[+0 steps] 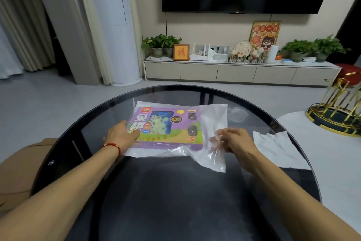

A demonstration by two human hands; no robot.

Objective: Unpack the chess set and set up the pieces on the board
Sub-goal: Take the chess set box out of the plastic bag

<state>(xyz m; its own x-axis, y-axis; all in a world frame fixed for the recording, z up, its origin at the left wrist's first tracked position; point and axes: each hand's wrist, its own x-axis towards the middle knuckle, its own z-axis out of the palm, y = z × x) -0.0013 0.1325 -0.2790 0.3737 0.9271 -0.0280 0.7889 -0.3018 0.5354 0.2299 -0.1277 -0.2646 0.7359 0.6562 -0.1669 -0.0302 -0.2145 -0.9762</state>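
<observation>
Plastic bag (213, 123): clear, crinkled, around purple box (166, 125).
Counter (175, 192): round dark glass.
Left hand (122, 135): flat, pressing box.
Right hand (232, 139): pinching bag.

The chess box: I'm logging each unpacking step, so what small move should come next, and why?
Probably slide the chess box out through the open end of the plastic bag. The box lies wholly inside the bag on the glass table; the left hand rests on its left end, while the right hand pinches the loose film at the right, so the bag is already braced for pulling apart.
</observation>
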